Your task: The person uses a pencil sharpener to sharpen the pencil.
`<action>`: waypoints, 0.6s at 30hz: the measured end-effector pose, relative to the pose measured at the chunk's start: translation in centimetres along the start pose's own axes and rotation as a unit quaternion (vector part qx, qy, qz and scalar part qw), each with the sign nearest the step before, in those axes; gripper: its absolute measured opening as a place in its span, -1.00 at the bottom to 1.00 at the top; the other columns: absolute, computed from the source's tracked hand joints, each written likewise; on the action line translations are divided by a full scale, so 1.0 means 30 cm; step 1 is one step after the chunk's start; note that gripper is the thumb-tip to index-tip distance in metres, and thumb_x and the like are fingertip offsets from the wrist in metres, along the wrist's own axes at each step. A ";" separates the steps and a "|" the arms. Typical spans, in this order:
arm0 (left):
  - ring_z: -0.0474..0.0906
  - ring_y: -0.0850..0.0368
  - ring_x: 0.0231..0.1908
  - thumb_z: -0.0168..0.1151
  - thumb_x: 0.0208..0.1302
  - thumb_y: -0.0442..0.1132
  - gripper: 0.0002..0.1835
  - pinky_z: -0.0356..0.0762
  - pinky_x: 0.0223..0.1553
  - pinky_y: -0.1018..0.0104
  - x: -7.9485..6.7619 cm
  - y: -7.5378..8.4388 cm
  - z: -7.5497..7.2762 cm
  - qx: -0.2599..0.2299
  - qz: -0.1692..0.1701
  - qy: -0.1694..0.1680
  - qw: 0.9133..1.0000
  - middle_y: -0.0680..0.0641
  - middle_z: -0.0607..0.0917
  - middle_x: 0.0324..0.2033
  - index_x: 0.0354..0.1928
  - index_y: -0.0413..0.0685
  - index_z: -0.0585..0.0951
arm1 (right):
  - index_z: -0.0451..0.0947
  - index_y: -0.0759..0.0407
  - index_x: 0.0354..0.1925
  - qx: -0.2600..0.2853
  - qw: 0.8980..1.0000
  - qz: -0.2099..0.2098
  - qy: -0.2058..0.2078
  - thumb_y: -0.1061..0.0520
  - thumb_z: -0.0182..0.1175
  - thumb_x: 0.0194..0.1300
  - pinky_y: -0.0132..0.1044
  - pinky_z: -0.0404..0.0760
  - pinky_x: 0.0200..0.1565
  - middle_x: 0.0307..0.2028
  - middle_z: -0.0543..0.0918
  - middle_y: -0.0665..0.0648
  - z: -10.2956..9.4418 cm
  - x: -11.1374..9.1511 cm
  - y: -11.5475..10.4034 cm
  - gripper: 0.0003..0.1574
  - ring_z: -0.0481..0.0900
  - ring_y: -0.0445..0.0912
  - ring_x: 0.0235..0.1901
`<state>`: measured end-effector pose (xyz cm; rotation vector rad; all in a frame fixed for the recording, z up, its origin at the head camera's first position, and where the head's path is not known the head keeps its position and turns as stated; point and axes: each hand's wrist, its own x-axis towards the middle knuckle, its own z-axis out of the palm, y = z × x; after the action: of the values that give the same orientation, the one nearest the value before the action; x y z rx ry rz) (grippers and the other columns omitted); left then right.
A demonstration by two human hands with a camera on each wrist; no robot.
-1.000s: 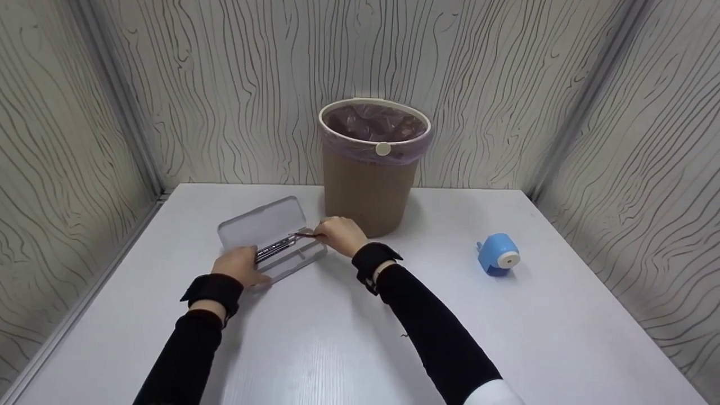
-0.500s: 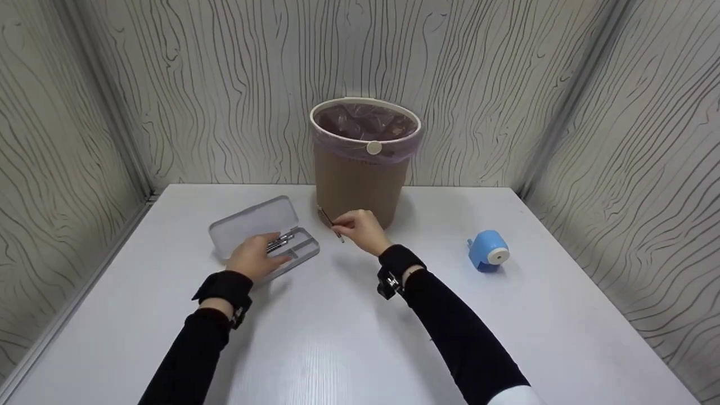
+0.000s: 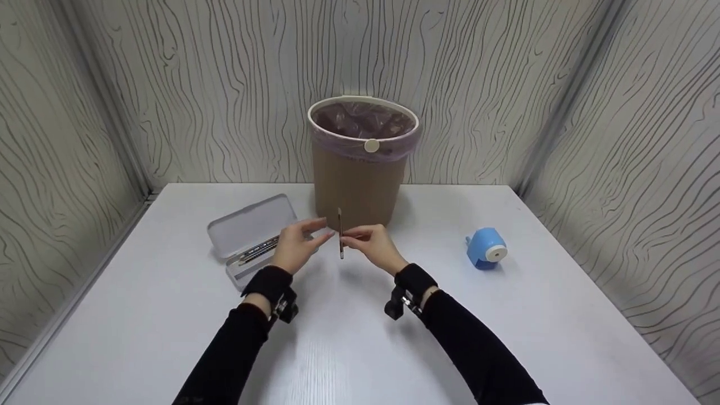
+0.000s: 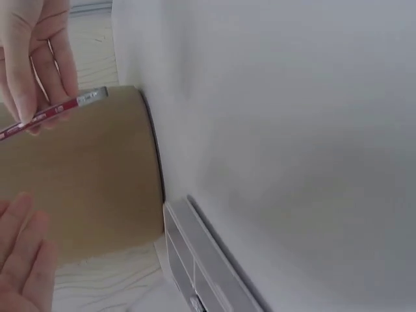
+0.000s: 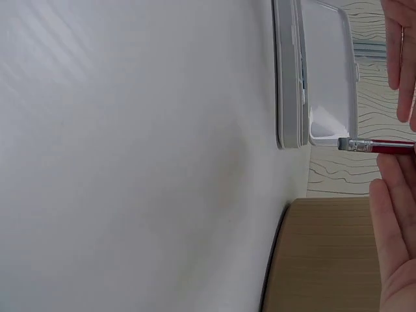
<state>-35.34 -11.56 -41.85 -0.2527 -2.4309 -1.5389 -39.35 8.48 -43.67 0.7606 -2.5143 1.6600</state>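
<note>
In the head view my right hand [image 3: 374, 244] pinches a pencil [image 3: 340, 242] between thumb and fingers and holds it nearly upright above the table. The left wrist view shows the pencil's red body [image 4: 57, 110] and its metal band with a grey eraser at the end. My left hand [image 3: 298, 244] is beside the pencil, thumb and fingers spread apart, holding nothing. Behind the left hand lies an open grey pencil case [image 3: 250, 225]. Several dark patterned pencils [image 3: 259, 249] rest inside it, partly covered by that hand.
A brown bin [image 3: 357, 188] with a purple plastic liner stands just behind the hands. On the right of the white table [image 3: 450, 332] sits a blue pencil sharpener [image 3: 484, 247] with a white front. Patterned wall panels enclose the table at the back and sides.
The right hand has taken the pencil out of the case, drawn it to the right and turned it upright. The left hand has left the case and moved right, close to the pencil.
</note>
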 end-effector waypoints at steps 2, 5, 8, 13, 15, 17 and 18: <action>0.68 -0.13 0.19 0.42 0.30 -0.20 -0.58 0.57 0.31 -0.01 0.003 0.009 0.022 -0.010 0.007 0.004 1.000 -0.22 0.76 0.11 0.16 -0.20 0.69 | 0.73 0.41 -0.05 0.015 1.000 0.004 -0.003 0.24 0.32 0.36 -0.28 0.75 0.03 -0.09 0.79 0.39 -0.004 -0.013 0.006 -0.73 0.82 0.07 -0.12; 0.74 -0.11 0.10 0.43 0.30 -0.21 -0.64 0.61 0.26 0.02 0.007 0.017 0.047 -0.014 0.023 0.003 1.000 -0.22 0.80 0.02 0.08 -0.21 0.73 | 0.72 0.43 -0.03 0.028 1.000 0.005 -0.009 0.27 0.32 0.36 -0.28 0.75 0.03 -0.06 0.78 0.41 -0.009 -0.030 0.013 -0.72 0.82 0.07 -0.12; 0.78 -0.09 0.01 0.43 0.29 -0.24 -0.72 0.68 0.16 0.06 0.011 0.019 0.060 -0.020 0.034 0.000 0.999 -0.21 0.83 -0.07 0.00 -0.21 0.76 | 0.72 0.41 -0.01 0.029 0.999 0.006 -0.014 0.27 0.31 0.36 -0.29 0.75 0.03 -0.05 0.78 0.39 -0.011 -0.042 0.014 -0.72 0.82 0.03 -0.11; 0.82 -0.07 -0.11 0.45 0.25 -0.29 -0.79 0.75 0.00 0.12 0.013 0.016 0.069 -0.030 0.040 -0.002 0.999 -0.22 0.85 -0.17 -0.11 -0.23 0.80 | 0.73 0.39 -0.03 0.019 1.000 0.004 -0.014 0.27 0.32 0.35 -0.35 0.74 -0.01 -0.06 0.79 0.37 -0.010 -0.054 0.010 -0.74 0.82 -0.03 -0.11; 0.82 -0.06 -0.13 0.46 0.24 -0.29 -0.81 0.75 -0.02 0.13 0.012 0.014 0.070 -0.022 0.041 -0.002 0.999 -0.21 0.85 -0.19 -0.14 -0.22 0.80 | 0.74 0.40 -0.05 0.015 1.000 0.000 -0.012 0.27 0.33 0.34 -0.38 0.74 -0.03 -0.07 0.79 0.38 -0.006 -0.055 0.010 -0.74 0.81 -0.05 -0.11; 0.82 -0.06 -0.15 0.46 0.24 -0.28 -0.82 0.76 -0.04 0.12 0.012 0.013 0.073 -0.013 0.042 -0.001 0.999 -0.20 0.85 -0.21 -0.16 -0.21 0.81 | 0.74 0.41 -0.07 0.013 1.000 0.000 -0.008 0.28 0.34 0.33 -0.41 0.72 -0.05 -0.07 0.79 0.38 -0.004 -0.055 0.010 -0.75 0.80 -0.09 -0.11; 0.82 -0.06 -0.16 0.46 0.24 -0.28 -0.82 0.76 -0.05 0.11 0.012 0.013 0.074 -0.010 0.042 0.000 0.999 -0.20 0.85 -0.22 -0.17 -0.21 0.81 | 0.74 0.41 -0.07 0.014 1.000 0.000 -0.007 0.28 0.34 0.33 -0.42 0.72 -0.06 -0.07 0.79 0.37 -0.003 -0.055 0.011 -0.76 0.80 -0.10 -0.12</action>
<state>-35.86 -9.38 -42.33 -0.3536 -2.3735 -1.5288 -38.06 9.28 -44.38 0.7779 -2.5059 1.6990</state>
